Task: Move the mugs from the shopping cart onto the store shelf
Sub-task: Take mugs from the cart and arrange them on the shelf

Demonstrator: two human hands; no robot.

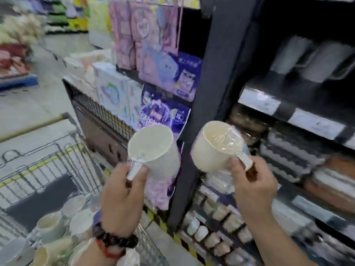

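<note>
Holding: two wrapped mugs, one in each hand, lifted in front of the shelf (272, 104)
Left hand (123, 196): fingers and thumb curled round the handle of the white mug (153, 150), pinching it
White mug: tilted, mouth toward the camera, covered in clear film, in the air above the right edge of the cart (57, 156)
Left wrist: a dark bead bracelet (115, 239) and a red band beside it
Right hand (251, 187): thumb and fingers gripping the handle of the cream mug (215, 148)
Cream mug: tilted, mouth up and toward the camera, clear film bunched over the rim and handle, held just before the dark upright post (207, 96) of the shelf
Gap: the two mugs are near each other but apart, the post showing between them
Cart: wire basket at lower left, its handle bar at the left edge
Mugs in cart (57, 233): several pale ones, white, cream and greenish, lying crowded in the bottom; blurred, count unclear
Shelf: dark boards with pale price strips, to the right of the post
Low shelf: rows of small pale cups (211, 233) below the right hand
Mid shelf: stacked folded goods, grey, brown and orange, too blurred to name
Packs (163, 73): pink and purple packages hanging and stacked on the rack left of the post
Floor (28, 108): pale aisle, far goods smeared by blur
</note>
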